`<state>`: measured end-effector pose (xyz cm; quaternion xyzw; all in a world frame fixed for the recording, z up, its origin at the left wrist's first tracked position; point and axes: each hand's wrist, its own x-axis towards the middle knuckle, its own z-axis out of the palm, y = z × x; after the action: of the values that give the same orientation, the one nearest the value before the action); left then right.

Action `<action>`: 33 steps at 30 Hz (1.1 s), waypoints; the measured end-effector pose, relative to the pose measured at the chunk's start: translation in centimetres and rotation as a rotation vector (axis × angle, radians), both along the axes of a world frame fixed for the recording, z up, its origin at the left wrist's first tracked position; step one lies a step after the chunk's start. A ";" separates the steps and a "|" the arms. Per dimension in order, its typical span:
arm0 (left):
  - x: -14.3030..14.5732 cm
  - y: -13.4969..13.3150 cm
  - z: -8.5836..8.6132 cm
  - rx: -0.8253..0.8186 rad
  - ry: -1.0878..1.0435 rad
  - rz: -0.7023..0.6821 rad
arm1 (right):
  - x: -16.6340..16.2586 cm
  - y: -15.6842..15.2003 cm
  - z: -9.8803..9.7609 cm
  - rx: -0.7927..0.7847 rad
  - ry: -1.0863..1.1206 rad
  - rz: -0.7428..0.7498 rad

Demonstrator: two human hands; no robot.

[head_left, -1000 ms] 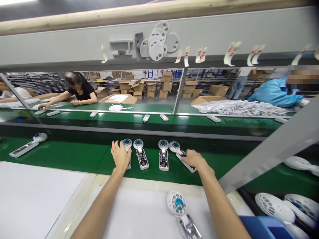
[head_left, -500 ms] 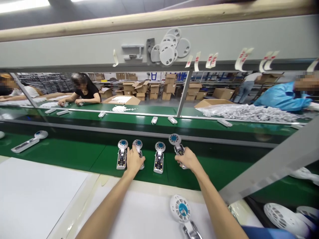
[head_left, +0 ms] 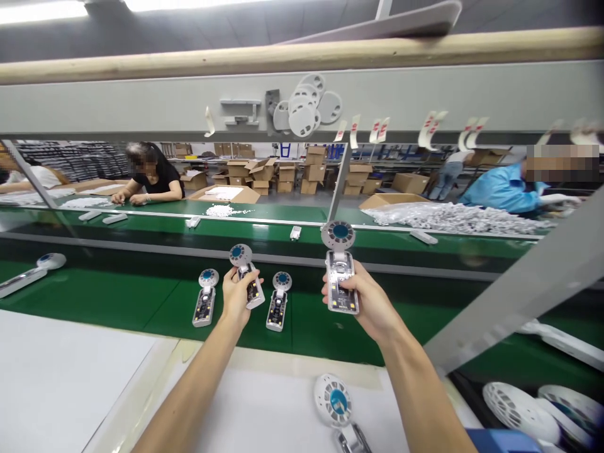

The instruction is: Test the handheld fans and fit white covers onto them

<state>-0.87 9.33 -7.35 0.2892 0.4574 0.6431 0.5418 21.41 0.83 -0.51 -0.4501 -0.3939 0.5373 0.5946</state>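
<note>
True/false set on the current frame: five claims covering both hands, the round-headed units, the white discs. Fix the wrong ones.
1. The right hand grips a round-headed unit, circuitry showing. True.
2. The left hand is empty. False: it holds another unit.
3. Units lie on the green belt on both sides of the left hand. True.
4. The white discs lie on the belt. False: they are up at the grey beam.
5. The unit on the white worktop is cut off by the frame's bottom edge. True.
</note>
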 end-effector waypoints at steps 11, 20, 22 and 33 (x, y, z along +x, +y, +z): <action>0.0 -4.0 5.7 -0.197 -0.478 -0.360 | -0.2 -2.2 1.9 0.038 -0.013 0.051; 0.7 -6.7 7.6 0.046 -0.249 -0.379 | 0.0 -2.2 1.6 0.043 -0.082 0.115; 0.6 -7.2 7.9 0.130 -0.152 -0.414 | 0.0 -2.2 1.5 0.056 -0.103 0.146; 0.5 -8.2 8.4 0.240 -0.016 -0.574 | -1.1 -2.8 2.1 0.079 -0.161 0.131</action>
<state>-0.35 1.14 1.04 0.4634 0.2739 0.5156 0.6667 20.28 -1.97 1.56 -0.4414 -0.4898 0.5211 0.5420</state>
